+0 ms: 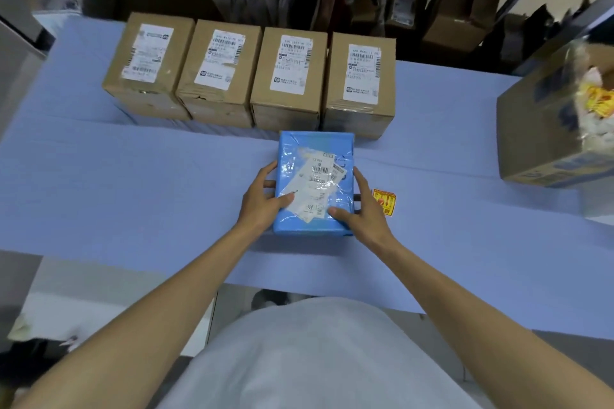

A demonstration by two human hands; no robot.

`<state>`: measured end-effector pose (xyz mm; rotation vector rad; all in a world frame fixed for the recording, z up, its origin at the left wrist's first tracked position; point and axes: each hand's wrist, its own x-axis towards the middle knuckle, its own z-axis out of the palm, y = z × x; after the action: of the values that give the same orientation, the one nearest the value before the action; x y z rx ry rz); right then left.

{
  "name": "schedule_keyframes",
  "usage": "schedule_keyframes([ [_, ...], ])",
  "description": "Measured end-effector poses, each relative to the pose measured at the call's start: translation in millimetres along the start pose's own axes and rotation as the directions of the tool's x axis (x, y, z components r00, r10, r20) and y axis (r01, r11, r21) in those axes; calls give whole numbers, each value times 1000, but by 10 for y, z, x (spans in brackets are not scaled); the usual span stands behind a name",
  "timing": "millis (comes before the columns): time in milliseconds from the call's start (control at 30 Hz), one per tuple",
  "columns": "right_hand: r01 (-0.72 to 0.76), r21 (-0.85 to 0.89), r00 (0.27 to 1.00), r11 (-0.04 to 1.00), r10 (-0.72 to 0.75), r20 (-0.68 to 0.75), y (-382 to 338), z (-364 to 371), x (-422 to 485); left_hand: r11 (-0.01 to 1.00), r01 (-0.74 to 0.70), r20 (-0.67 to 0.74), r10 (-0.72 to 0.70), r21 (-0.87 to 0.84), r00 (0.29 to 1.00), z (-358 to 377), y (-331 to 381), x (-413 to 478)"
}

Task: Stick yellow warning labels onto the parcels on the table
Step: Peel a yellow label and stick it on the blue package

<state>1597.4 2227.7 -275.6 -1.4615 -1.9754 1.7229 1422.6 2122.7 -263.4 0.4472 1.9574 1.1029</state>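
Head view. The blue parcel [315, 183], film-wrapped and bearing white shipping slips, lies on the blue tabletop [133, 183] directly before the person, just near of a row of four brown parcels [289, 76] that stand side by side at the far edge. The left grip [262, 199] clasps the parcel's left side, fingers curled round the edge and thumb laid on top. The right grip [362, 209] mirrors it on the right side, thumb pressed on the near top corner. This two-sided hold probably serves to square and steady the parcel for labelling.

One yellow warning label [383, 201] lies flat on the tabletop, just right of the right grip and within easy reach — apparently staged for this parcel. No yellow label shows on any of the five parcels, so the sticking appears not yet begun.

At the far right stands an open carton [545, 129]. Its contents are blurred — possibly a stock of further yellow labels [598, 100].
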Motion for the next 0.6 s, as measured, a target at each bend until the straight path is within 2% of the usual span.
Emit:
schedule_keyframes([
  [233,-37,-137,999,990,39,9,-28,-61,31,998,-34,33,35,-44,999,-38,-85,24],
  [467,-64,-124,998,990,63,-16,-17,-14,-21,997,-62,63,64,-40,996,-49,-112,-10],
  [600,-69,-137,997,988,73,25,-43,-26,-8,998,-55,89,59,-38,994,-55,-108,21],
])
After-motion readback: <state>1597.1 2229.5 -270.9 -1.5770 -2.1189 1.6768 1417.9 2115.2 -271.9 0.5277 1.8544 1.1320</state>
